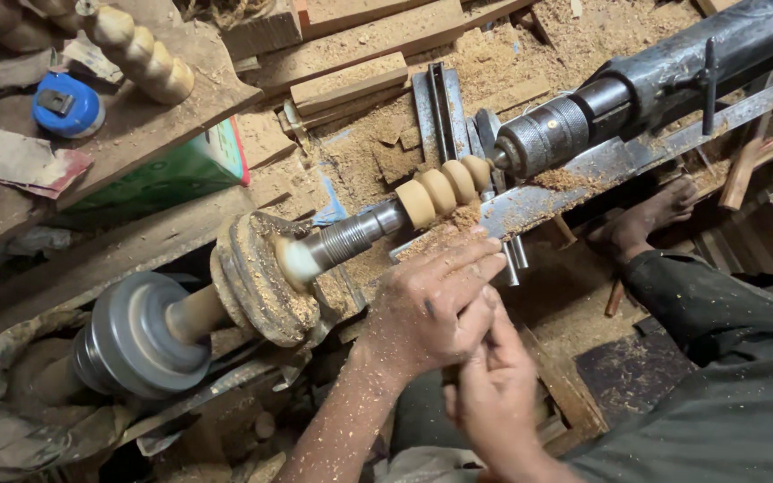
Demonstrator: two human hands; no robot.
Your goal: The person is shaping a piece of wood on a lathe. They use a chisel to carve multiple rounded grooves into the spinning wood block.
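From the head camera I see my left hand [431, 300] lying palm down, its fingers [471, 253] stretched out and close together, the tips resting at the sawdust on the metal tool rest [539, 206]. The turned wooden piece [445, 190], pale and ribbed into rounded beads, sits just beyond those fingertips, near them but apart; I see no finger touching it. It is held in line between the threaded spindle [355, 234] on one end and the knurled tailstock [552, 134] on the other.

My right hand [494, 394] sits under and behind the left, its fingers curled up against the left palm. I cannot tell whether they pinch anything, since the left hand covers them.

Further along the spindle are a sawdust-caked disc [257, 277] and a grey pulley [136, 335]. On the plank at the upper left lie another beaded turning [149, 54] and a blue round object [66, 105], with a green box [172, 174] below them. A bare foot [641, 224] rests beneath the lathe bed.
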